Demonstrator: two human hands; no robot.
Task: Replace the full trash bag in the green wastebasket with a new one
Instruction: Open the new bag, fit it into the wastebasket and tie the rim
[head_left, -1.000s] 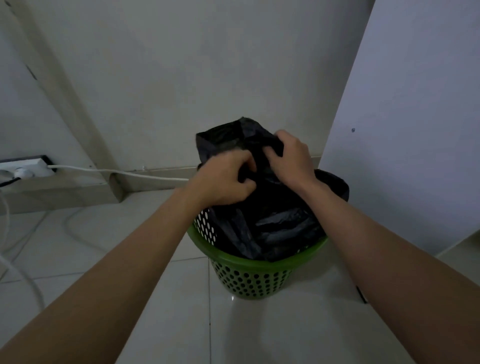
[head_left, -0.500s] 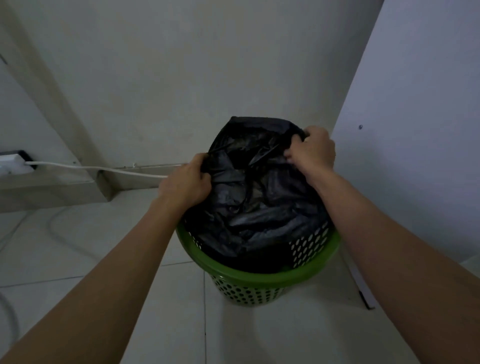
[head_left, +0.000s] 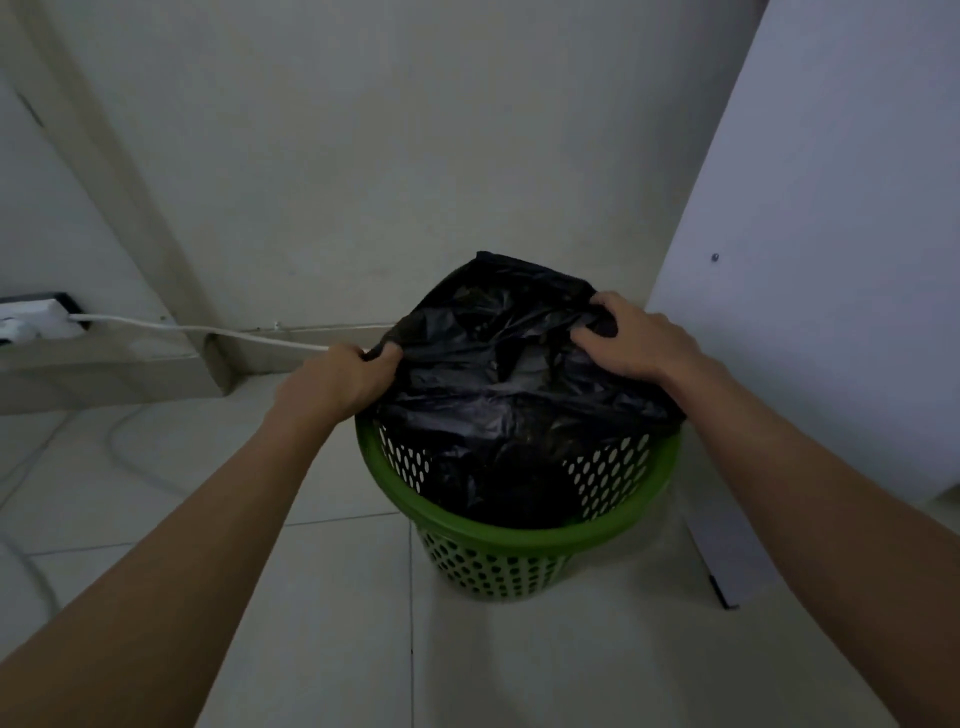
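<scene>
A green perforated wastebasket (head_left: 511, 540) stands on the tiled floor near the wall. A black trash bag (head_left: 506, 379) sits in it, its crumpled top rising above the rim. My left hand (head_left: 337, 382) grips the bag's edge at the basket's left side. My right hand (head_left: 631, 338) grips the bag's upper right edge with curled fingers. The bag is stretched between both hands. Parts of the basket's pale inner wall show at the left and right. The bag's contents are hidden.
A white panel (head_left: 810, 291) leans close on the basket's right. A white cable (head_left: 208, 330) runs along the wall from a power strip (head_left: 31, 317) at the left. More cables loop on the floor at the left. Open tiles lie in front.
My hands, together at the bag's top a second ago, have moved apart to the left and right, spreading the bag wide over the basket.
</scene>
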